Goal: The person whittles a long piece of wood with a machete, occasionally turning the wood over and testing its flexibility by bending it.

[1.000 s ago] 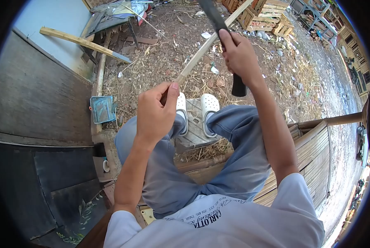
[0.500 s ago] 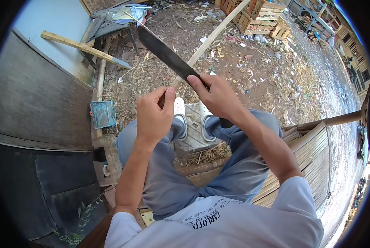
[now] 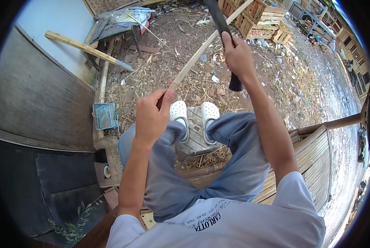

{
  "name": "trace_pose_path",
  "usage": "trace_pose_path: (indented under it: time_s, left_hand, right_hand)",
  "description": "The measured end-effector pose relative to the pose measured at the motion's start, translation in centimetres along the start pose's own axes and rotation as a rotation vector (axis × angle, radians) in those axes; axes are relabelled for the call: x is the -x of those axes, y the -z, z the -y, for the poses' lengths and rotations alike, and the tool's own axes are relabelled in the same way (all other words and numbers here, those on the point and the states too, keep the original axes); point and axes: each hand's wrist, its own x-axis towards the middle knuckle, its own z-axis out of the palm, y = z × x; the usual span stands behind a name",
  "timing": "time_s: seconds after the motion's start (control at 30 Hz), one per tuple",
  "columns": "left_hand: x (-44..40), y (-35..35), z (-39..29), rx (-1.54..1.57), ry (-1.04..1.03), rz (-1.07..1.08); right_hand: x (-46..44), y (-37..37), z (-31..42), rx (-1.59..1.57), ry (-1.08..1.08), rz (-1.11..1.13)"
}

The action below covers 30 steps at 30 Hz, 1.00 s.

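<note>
A long pale strip of split bamboo or wood (image 3: 193, 60) slants away from me, up and to the right. My left hand (image 3: 154, 115) is closed around its near end, thumb on top. In my right hand (image 3: 238, 58) is the black handle of a machete (image 3: 216, 14), its dark blade pointing away along the far part of the strip. The blade's tip runs out of view at the top edge. Whether the blade touches the strip I cannot tell. Below my hands, white clogs (image 3: 210, 113) rest on a worn slab (image 3: 193, 146).
Wooden crates (image 3: 261, 20) stand at the far right. A blue plastic basket (image 3: 104, 115) lies at the left by the wall, near a leaning plank (image 3: 90, 51). Behind it is a low table (image 3: 110, 29). Bamboo slats (image 3: 313, 159) form the seat at my right.
My right hand has moved forward and right along the strip, carrying the machete with it, and the blade now points more straight ahead. My left hand keeps its hold in nearly the same place.
</note>
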Motion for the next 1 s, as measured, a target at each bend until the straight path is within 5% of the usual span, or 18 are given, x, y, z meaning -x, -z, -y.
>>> trace_pose_path:
  time_s: [0.17, 0.3, 0.47, 0.63, 0.7, 1.0]
  left_hand:
    - [0.1, 0.2, 0.1, -0.079, -0.145, -0.007]
    - [0.5, 0.3, -0.4, -0.066, -0.026, 0.05]
    - [0.2, -0.2, -0.7, 0.019, 0.031, 0.119]
    - [0.1, -1.3, -0.6, 0.335, 0.167, 0.175]
    - [0.1, -1.7, 0.0, 0.381, 0.189, 0.162]
    - [0.0, -1.6, -0.3, 0.512, 0.319, 0.168]
  right_hand:
    - [7.2, -2.6, 2.0, -0.01, 0.26, 0.284]
    - [1.2, -0.1, 1.5, 0.014, 0.061, 0.002]
    - [1.2, 1.5, 1.3, -0.657, -0.317, 0.098]
    - [3.7, 1.1, 1.4, -0.548, -0.233, 0.235]
    - [4.1, 1.1, 2.0, -0.46, -0.39, 0.403]
    - [4.4, 1.3, 3.1, -0.983, -0.429, 0.433]
